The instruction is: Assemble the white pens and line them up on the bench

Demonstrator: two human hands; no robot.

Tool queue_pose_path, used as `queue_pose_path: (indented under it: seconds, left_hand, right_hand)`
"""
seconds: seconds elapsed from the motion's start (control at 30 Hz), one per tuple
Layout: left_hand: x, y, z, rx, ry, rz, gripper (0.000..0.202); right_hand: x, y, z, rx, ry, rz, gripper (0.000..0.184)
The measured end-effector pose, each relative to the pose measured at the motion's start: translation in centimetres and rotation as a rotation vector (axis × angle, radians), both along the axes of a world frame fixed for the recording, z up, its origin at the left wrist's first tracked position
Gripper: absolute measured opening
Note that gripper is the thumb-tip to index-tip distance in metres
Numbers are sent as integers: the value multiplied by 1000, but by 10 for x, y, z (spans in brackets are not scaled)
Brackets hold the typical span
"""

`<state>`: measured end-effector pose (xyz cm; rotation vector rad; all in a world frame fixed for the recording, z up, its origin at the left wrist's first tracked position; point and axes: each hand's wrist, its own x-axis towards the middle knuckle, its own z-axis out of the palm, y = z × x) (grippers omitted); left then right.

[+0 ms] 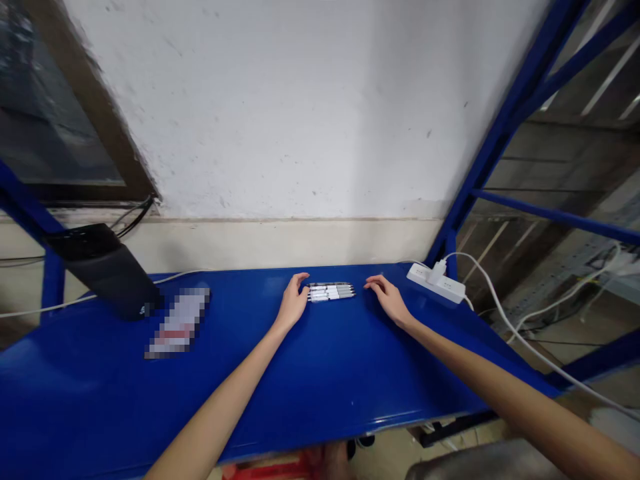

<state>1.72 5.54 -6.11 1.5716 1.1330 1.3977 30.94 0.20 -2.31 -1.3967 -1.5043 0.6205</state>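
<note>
Several white and grey pens [330,293] lie side by side in a row on the blue table [320,360], their grey ends pointing right. At their left end is my left hand [294,300], thumb and fingers apart and curved; the thumb is by the pen ends, and I cannot tell whether it touches them. Off to the right of the pens, with a gap of bare table between, my right hand [389,299] hovers or rests with its fingers bent loosely and nothing in them.
A white power strip [437,283] with a plug in it sits at the table's right back corner, its white cable [500,313] running off right. On the left stand a black case-like object [107,273] and a pixelated flat item [180,323]. A white wall [300,133] rises behind.
</note>
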Motion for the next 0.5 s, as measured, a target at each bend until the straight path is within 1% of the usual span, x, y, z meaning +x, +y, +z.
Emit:
queue_pose_path:
  seconds: [0.1,0.17,0.23,0.27,0.3,0.37,0.4,0.43,0.47,0.5]
  left_hand:
    - [1,-1,0,-2,-22,3,38]
    - [2,-2,2,-4,-41,4,37]
    - [2,-4,4,-6,-60,7,37]
    - [1,-5,5,-8,-68,9,36]
    - [1,-6,6,-11,-76,12,36]
    - [0,-7,7,-15,-90,16,35]
    - [-1,-8,7,-18,-95,15,34]
    - [-2,-8,7,-22,-100,13,34]
    - [-2,-9,7,-26,-104,10,34]
    - [-3,-9,7,-29,-109,8,35]
  right_hand:
    - [-3,1,2,27,19,-28,31]
    - [-7,1,8,50,25,-53,32]
    - [-15,-6,14,81,22,-85,32]
    - [-19,-14,18,99,18,-103,31]
    - [-23,-28,21,121,17,-127,31]
    - [-30,-70,24,157,26,-183,32]
    - [-33,-99,24,159,21,-195,33]
    - [-35,-130,25,137,-35,-194,35]
    - [-38,-163,25,84,-117,-216,31]
    - [-39,-194,26,42,-147,-245,19]
